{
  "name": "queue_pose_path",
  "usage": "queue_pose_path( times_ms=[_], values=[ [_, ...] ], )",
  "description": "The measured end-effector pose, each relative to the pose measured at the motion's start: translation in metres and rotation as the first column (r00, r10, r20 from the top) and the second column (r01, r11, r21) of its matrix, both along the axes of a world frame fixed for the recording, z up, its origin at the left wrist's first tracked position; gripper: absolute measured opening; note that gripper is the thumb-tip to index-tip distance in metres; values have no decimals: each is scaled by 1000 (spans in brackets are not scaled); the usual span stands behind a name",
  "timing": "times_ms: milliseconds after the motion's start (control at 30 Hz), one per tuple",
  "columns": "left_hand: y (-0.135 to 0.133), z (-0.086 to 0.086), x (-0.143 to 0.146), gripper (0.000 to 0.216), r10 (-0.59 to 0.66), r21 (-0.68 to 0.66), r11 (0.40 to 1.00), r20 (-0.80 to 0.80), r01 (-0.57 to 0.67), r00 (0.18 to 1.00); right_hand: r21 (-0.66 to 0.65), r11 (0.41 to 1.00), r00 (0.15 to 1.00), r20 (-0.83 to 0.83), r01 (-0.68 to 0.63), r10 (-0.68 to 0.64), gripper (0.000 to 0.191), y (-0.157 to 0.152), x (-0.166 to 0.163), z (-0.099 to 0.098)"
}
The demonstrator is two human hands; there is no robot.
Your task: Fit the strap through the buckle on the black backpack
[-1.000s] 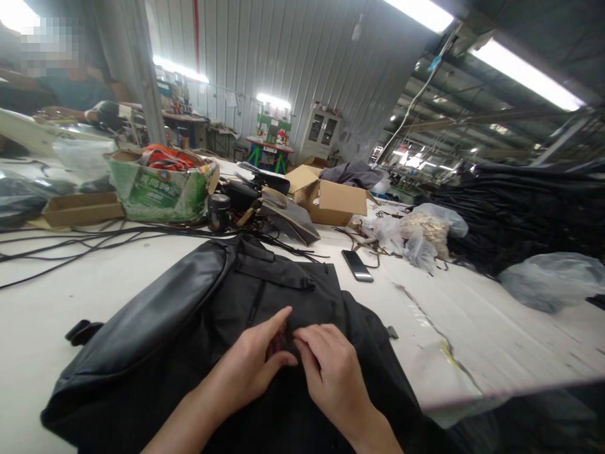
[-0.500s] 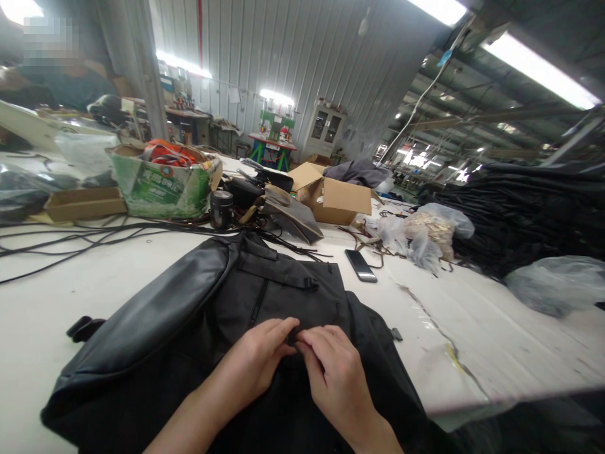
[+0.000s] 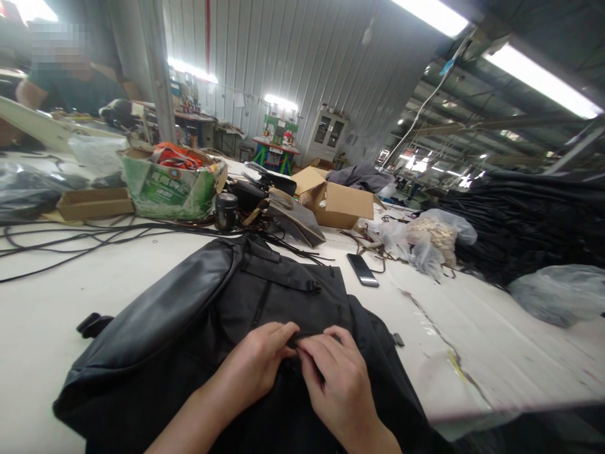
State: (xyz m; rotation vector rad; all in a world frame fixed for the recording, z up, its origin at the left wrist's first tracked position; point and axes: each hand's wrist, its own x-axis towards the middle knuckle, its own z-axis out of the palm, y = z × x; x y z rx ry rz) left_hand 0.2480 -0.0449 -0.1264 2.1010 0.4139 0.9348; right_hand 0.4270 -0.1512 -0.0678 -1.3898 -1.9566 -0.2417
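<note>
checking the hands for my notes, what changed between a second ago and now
The left hand had its forefinger stretched out over the black bag; it has curled down, and its fingertips now meet those of the right hand, both pinching a small dark part on the bag's top. What that part is cannot be made out. The bag, the phone and the boxes on the white table lie as before; only the camera shifted slightly.

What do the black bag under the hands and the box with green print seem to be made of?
The black bag looks part smooth leather or imitation, with a soft sheen on its rounded left side, part matte woven fabric in the middle. The green-printed box looks like corrugated cardboard: brown torn edges, creased printed face.
</note>
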Motion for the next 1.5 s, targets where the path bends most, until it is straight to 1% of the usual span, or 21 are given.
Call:
queue_pose_path(
  times_ms=[133, 300, 433, 533, 667, 733, 833, 967, 1167, 1400, 1500],
  values=[
    [1, -1, 1, 44, 16, 24, 1000, -4, -15, 1000, 10, 1000, 1000, 13, -5, 5, 22, 1, 2, -2],
    [1, 0, 1, 41, 7, -13, 1000, -16, -7, 1000, -9, 999, 998, 45, -51, 51, 24, 4, 7, 0],
    [-1, 3, -1, 41, 0, -22, 1000, -31, 0, 1000, -32, 996, 996, 8, -84, 85, 27, 3, 12, 3],
    [-1, 4, -1, 42, 6, -7, 1000, -33, -6, 999, -94, 994, 999, 3, -49, 50, 27, -1, 13, 4],
    [-1, 3, 0, 42, 11, 17, 1000, -39, -11, 999, -141, 990, 996, 89, -4, 17, 30, -5, 8, 6],
    [-1, 2, 0, 44, 11, 16, 1000, -33, -11, 999, -127, 992, 995, 103, 6, 7, 30, -4, 4, 7],
    [-1, 3, 0, 43, 15, 7, 1000, -36, -14, 999, -65, 998, 993, 118, 25, -17, 25, -1, 0, 9],
    [-1, 4, -1, 40, 38, 39, 999, -50, -36, 998, 6, 1000, 989, 149, 26, -26, 21, 3, -1, 10],
    [-2, 5, -2, 43, 54, 74, 996, -58, -50, 997, 21, 999, 985, 169, 30, -33, 19, 4, -2, 9],
    [-2, 6, 1, 44, 70, 166, 985, -113, -51, 991, 23, 998, 975, 217, 54, -58, 20, 5, -3, 8],
    [-3, 6, 1, 44, 86, 210, 976, -149, -53, 985, 0, 999, 970, 240, 44, -43, 20, 6, -2, 8]
  ],
)
